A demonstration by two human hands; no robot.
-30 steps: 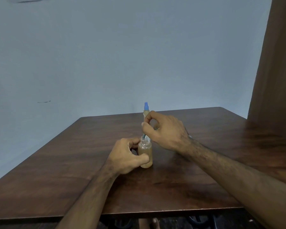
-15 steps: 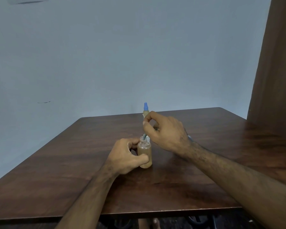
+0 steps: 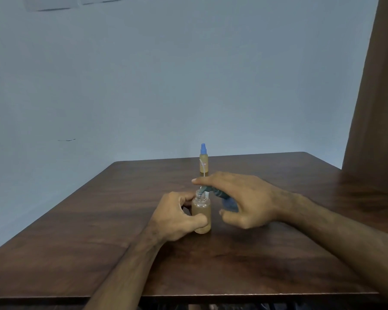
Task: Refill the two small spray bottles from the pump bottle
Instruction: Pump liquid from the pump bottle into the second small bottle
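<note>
We noted a dark wooden table [image 3: 76, 253] against a pale blue wall [image 3: 143, 74]. Left hand [image 3: 175, 217] gripped the open bottle [image 3: 202, 214]; right hand [image 3: 240, 200] held a blurred blue pump head [image 3: 227, 201], forefinger extended.

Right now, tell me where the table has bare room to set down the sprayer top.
Crowded at the middle: the left hand grips the open small bottle, and the right hand holds the sprayer top at its mouth. A capped bottle stands behind. Bare table lies left of the left forearm; more lies between the right forearm and the right edge.

Dark wooden table [image 3: 99, 242] with a glossy sheen; small bottle [image 3: 201, 214] looks like clear, smooth plastic
</note>
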